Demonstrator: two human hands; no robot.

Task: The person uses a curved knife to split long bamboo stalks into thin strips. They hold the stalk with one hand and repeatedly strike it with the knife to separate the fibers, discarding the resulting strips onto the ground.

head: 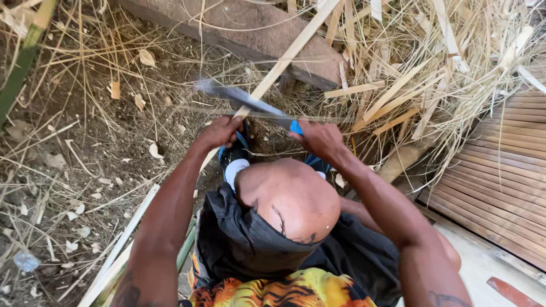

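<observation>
We're looking down over a raised knee (293, 196) at both hands working w/ a blade and a bamboo strip. Our left hand (219, 132) is curled shut round the near part of the long pale bamboo strip (290, 54), which runs up and to the right from the hand, over the stone slab (256, 31) at the top. Our right hand (321, 139) is closed on the blue handle (296, 126) of a knife (244, 99); fingers wrapped tight, knuckles up. The blade lies crosswise, pointing left, blurred, its edge meeting the strip just above the left hand. Can't tell how deep it sits in the strip.

Around: dirt ground (85, 148) w/ dry leaves and straw, a heap of split bamboo offcuts (409, 74) upper right, a mat of brown slats (506, 165) at right, a green bamboo pole (23, 62) at far left, more pale strips (122, 244) lower left beside the left arm.
</observation>
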